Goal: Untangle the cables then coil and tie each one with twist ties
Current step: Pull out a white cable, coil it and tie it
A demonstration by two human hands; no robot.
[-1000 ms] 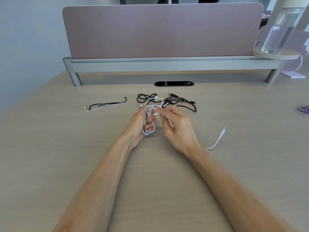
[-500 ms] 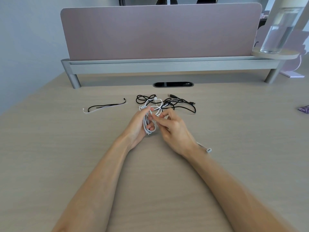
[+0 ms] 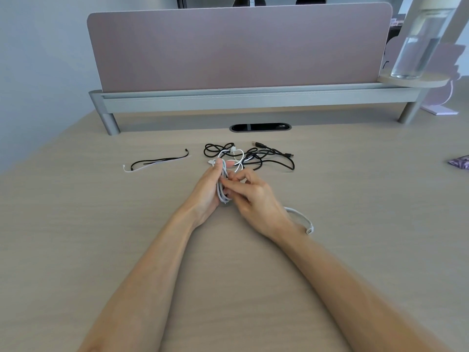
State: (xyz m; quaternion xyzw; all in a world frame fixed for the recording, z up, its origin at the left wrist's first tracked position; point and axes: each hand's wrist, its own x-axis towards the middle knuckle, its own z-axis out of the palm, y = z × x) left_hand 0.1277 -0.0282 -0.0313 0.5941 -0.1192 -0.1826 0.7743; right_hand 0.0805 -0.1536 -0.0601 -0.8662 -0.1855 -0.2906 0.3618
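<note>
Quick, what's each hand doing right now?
Left hand: closed, holding the white cable in a coil.
Right hand: closed, fingertips pinching the same white cable.

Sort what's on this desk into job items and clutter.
Job: white cable, gripped by left hand and right hand; black cable tangle; twist ties.
Lying about: water bottle, purple wrapper, pink divider panel.
</note>
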